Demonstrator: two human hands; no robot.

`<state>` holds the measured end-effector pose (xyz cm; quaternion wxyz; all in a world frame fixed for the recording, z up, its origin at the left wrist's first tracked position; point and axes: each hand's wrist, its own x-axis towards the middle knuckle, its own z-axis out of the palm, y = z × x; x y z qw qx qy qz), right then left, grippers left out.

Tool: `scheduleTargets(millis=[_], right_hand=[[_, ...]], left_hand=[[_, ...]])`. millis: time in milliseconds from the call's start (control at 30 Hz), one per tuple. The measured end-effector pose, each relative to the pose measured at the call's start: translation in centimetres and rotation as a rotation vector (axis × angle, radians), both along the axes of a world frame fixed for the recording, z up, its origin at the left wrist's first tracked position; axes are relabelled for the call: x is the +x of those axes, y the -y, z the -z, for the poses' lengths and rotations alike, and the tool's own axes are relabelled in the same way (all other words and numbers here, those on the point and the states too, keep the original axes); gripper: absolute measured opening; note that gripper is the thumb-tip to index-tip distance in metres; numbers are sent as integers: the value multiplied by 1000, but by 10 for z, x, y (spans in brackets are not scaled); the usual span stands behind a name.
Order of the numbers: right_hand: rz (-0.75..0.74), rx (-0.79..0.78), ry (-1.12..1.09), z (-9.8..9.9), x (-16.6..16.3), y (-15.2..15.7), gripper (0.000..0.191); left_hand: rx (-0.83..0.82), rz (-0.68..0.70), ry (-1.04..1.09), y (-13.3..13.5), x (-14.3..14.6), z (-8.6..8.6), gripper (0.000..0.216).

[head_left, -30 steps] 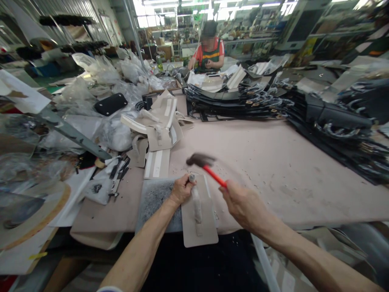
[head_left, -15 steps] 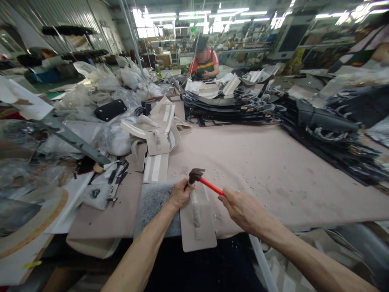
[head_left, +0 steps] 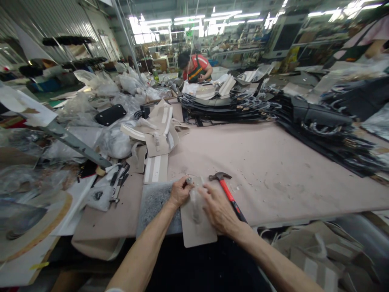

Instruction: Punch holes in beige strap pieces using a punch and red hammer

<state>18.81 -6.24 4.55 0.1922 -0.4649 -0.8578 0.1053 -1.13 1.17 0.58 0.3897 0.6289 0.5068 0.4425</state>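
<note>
One panel (head_left: 197, 235) is at lower centre of the frame, passing the near edge of the surface (head_left: 273, 166). The left hand (head_left: 180, 192) pinches its upper end; the right hand (head_left: 219, 211) is half open over it, touch unclear. One hammer (head_left: 227, 190) lies just beside, with wide room rightward.

No lettering we can read
On the black grip (head_left: 240, 213) of the claw hammer (head_left: 228, 193), we see red marking, too small for us to make out.
</note>
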Motion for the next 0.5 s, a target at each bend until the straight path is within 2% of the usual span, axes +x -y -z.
scheduleTargets(millis=[67,100,233,300,367,400,500], right_hand=[[-216,2,36,-1,-22,-1,46],[-264,-2,67,1,-29,-3,40],[-288,-3,112,13,-33,-11,21],[-303,6,36,13,-25,-14,22],[-235,9,-173,6,-15,-15,26],[-149,-2,-330,1,-11,-16,27],[240,-244,-788,-16,-3,-17,20]], left_hand=[[-35,-35,44,-3,1,1,15],[-64,-83,98,-5,2,2,18],[-145,-364,378,-13,-3,0,29],[-122,-396,370,-13,-12,-4,31],[-70,-401,294,-9,-25,-7,31],[-40,-431,267,-7,-32,-7,31],[-5,-520,223,2,-51,-3,31]])
